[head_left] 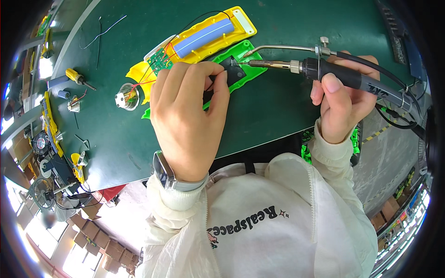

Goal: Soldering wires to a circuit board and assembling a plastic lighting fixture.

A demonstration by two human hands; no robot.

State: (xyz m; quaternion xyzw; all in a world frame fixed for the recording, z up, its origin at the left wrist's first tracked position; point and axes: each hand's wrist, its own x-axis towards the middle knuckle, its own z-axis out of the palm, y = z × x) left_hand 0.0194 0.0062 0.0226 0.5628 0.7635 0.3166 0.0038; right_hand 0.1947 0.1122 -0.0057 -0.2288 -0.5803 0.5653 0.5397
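My right hand (345, 95) grips a black soldering iron (333, 73) from below. A thin metal solder-feed tube (282, 47) is clamped along it, and both tips point left. The iron's tip is over a black panel (234, 70) in a green plastic shell (255, 72). My left hand (187, 111) rests over the shell's left part, thumb and index finger pinched at the panel; what they pinch is hidden. Behind lies a yellow shell half (245, 21) with a blue cylindrical battery (204, 38) and a green circuit board (160, 60). Red wires run to a silver lamp reflector (127, 97).
On the green table (278, 116), a yellow-handled screwdriver (74, 75), another small reflector (74, 104) and loose wires (102, 34) lie at the left. A cable (408, 92) trails from the iron at the right. A fan (42, 192) stands beyond the table's left edge.
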